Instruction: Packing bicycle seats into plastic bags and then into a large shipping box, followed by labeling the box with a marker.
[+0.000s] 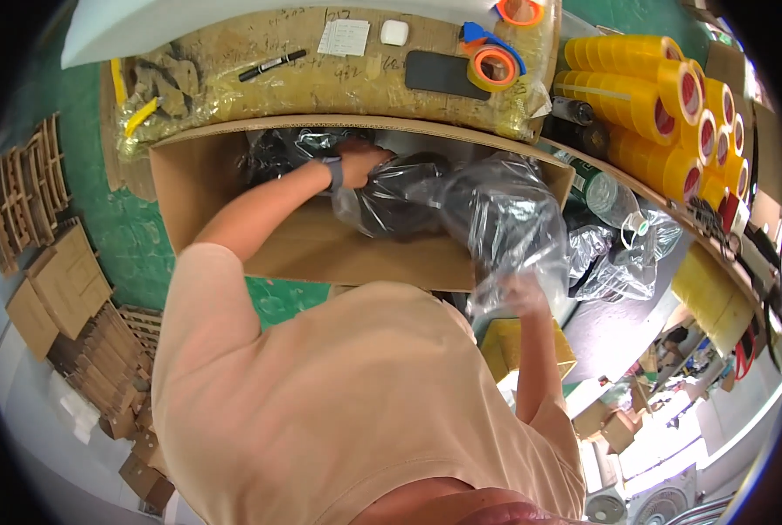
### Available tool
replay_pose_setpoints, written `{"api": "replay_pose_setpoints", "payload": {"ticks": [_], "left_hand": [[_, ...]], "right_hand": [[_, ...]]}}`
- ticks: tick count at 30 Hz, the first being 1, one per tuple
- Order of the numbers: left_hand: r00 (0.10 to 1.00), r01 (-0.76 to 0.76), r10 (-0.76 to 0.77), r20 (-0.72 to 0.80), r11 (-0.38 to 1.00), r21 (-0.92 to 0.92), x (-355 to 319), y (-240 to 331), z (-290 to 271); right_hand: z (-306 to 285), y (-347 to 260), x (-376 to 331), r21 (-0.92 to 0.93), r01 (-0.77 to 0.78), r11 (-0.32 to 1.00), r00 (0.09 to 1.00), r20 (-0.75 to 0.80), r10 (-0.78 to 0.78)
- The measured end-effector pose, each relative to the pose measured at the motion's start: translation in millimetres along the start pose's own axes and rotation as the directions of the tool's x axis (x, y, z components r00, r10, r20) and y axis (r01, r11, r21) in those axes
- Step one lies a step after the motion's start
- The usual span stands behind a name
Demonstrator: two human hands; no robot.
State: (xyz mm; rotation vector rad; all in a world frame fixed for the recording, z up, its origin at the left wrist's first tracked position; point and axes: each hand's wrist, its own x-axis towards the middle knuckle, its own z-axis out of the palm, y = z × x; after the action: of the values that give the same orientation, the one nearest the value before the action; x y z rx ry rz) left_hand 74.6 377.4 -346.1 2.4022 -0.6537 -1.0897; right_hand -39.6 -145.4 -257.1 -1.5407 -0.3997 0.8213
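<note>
An open cardboard box (pixel 321 254) stands in front of me with dark items wrapped in clear plastic inside. My left hand (pixel 362 164), with a dark band on the wrist, reaches into the box. Its fingers curl against a plastic-bagged dark item (pixel 400 197); their tips are partly hidden. To the right, a large clear plastic bag (pixel 509 214) with something dark inside lies over the box's right end. Slightly blurred, my right hand (pixel 522 293) is closed on this bag's near end. Another dark bundle in plastic (pixel 273 157) sits at the back left of the box.
Behind the box, a tape-covered carton (pixel 338 87) carries a marker (pixel 272 66), a dark phone (pixel 443 73), a white case (pixel 394 33) and a tape dispenser (pixel 494 66). Yellow tape rolls (pixel 627 96) are stacked at right, near a clear bottle (pixel 610 201). Wooden pallets (pixel 28 192) stand far left.
</note>
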Motion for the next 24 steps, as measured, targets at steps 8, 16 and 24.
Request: {"api": "replay_pose_setpoints", "payload": {"ticks": [8, 16, 24], "left_hand": [[0.936, -0.251, 0.095, 0.338, 0.854, 0.455, 137.9, -41.8, 124.5], [0.935, 0.213, -0.145, -0.323, 0.959, 0.185, 144.8, 12.6, 175.6], [0.869, 0.059, -0.172, -0.465, 0.967, -0.247, 30.6, 223.9, 86.3]], "right_hand": [[39.2, 125.6, 189.4, 0.811, -0.473, 0.343, 0.632, 0.041, 0.774], [9.3, 257.9, 198.8, -0.115, -0.906, 0.406, 0.421, -0.174, 0.89], [-75.3, -102.3, 8.9, -0.112, -0.121, 0.986, 0.781, -0.624, 0.025]]}}
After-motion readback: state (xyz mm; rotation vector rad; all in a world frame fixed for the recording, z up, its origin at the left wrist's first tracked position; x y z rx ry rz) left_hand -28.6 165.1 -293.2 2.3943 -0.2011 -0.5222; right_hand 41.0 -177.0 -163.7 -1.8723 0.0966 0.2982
